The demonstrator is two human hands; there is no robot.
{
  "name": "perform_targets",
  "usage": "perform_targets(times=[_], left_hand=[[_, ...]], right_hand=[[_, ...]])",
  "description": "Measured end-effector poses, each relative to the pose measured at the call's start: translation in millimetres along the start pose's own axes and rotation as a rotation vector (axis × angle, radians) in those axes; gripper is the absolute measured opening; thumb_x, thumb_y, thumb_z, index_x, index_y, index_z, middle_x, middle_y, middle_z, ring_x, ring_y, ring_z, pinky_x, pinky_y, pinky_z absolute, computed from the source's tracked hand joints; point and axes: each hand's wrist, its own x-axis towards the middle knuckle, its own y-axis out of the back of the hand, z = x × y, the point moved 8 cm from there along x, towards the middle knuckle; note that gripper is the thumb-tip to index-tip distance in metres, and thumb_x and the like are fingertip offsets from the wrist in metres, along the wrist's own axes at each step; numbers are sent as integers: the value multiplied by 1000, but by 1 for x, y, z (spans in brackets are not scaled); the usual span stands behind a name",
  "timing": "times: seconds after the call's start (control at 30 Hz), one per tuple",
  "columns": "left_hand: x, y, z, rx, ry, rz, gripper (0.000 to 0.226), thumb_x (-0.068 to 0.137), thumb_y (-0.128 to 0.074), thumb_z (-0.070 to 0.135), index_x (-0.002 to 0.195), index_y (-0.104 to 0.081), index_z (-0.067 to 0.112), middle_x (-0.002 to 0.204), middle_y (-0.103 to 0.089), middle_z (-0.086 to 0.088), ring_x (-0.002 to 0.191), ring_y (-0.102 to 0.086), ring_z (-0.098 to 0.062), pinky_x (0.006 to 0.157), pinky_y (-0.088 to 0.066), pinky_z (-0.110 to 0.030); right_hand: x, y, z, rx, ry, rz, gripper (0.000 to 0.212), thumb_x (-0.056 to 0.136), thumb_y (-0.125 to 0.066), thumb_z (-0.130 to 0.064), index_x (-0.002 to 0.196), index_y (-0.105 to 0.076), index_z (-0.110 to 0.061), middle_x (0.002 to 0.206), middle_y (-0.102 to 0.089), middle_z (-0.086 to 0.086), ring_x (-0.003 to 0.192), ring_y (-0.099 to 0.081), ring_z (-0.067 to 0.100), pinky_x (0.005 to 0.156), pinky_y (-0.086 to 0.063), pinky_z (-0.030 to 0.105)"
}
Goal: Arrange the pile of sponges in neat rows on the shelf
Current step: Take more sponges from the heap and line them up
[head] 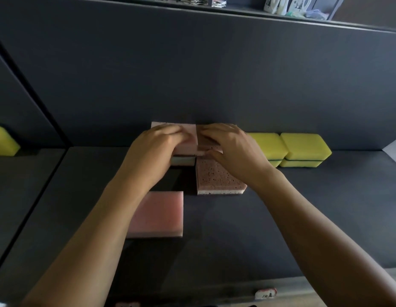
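Observation:
On the dark shelf (281, 218), against the back wall, a pink sponge (188, 142) lies on top of a pale one, and my left hand (155, 147) rests over it with fingers curved on its top. My right hand (228, 145) covers a brown sponge (211, 144) right beside it, thumb at its front edge. In front of that lies another brown porous sponge (219, 177). A larger pink sponge (159, 213) sits nearer me, partly under my left forearm. To the right, yellow sponges (303, 145) stand stacked in a row along the wall.
A yellow sponge (3, 140) shows at the far left, beyond a dark divider. An upper shelf (281, 7) holds packaged items. A small white label (265, 293) sits on the shelf's front edge.

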Motion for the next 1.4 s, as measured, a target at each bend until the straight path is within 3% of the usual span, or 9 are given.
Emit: perform_targets(times=[0.27,0.5,0.63,0.77,0.87,1.0,1.1,1.2,1.4], left_hand=[[-3,-1,-3,6,-4,-23,54,75,-70,-11,122,-66,16,128,-62,-1,114,-60,-25,90,-48,-37],[-18,9,-8,19,44,-89,57,84,-72,16,137,-53,16,143,-49,0,126,-51,-25,104,-43,-45],[-48,29,-5,2,108,-95,55,86,-70,24,138,-52,19,144,-47,3,130,-46,-19,106,-36,-37],[-89,39,-9,-77,206,-185,51,87,-64,36,137,-52,31,144,-42,17,128,-45,-8,102,-38,-27],[-116,34,-11,-118,256,-295,58,84,-64,43,139,-46,37,146,-36,24,131,-40,-2,102,-32,-21],[-137,31,-10,-153,261,-350,86,67,-59,68,144,-38,36,149,-30,26,128,-33,4,103,-30,-22],[-142,27,-7,-113,227,-335,92,69,-71,61,148,-31,35,151,-26,25,128,-26,7,107,-26,-22],[-142,26,-8,-77,220,-282,79,79,-72,48,146,-36,31,150,-33,19,134,-34,-4,109,-33,-27],[-139,26,-8,-138,223,-246,62,82,-73,36,138,-48,27,139,-42,17,122,-45,-6,94,-40,-20]], right_hand=[[-1,-2,2,-7,-10,-5,49,81,-73,-13,129,-62,-21,134,-60,-5,123,-54,23,95,-51,43],[-11,6,-12,-22,3,-3,57,81,-74,-24,136,-56,-20,137,-55,2,125,-50,29,104,-43,46],[-31,17,-43,43,88,90,46,84,-74,-24,128,-63,-15,132,-59,4,121,-54,28,98,-47,48],[-55,16,-71,103,140,30,41,90,-69,-33,128,-62,-19,134,-57,1,122,-54,21,98,-49,45],[-68,9,-83,144,180,-16,43,91,-68,-35,131,-61,-19,135,-58,-1,125,-54,17,102,-48,42],[-78,1,-91,147,167,-52,44,91,-66,-38,131,-62,-19,135,-59,0,126,-54,15,106,-46,37],[-82,-5,-97,155,167,-91,46,91,-65,-41,131,-61,-20,136,-59,-1,126,-53,14,105,-47,35],[-83,-9,-101,152,169,-129,49,90,-65,-45,133,-59,-23,138,-57,-4,128,-51,11,106,-45,31],[-89,-14,-101,126,183,-209,68,83,-73,-52,141,-50,-24,147,-49,-3,135,-44,13,107,-34,24]])
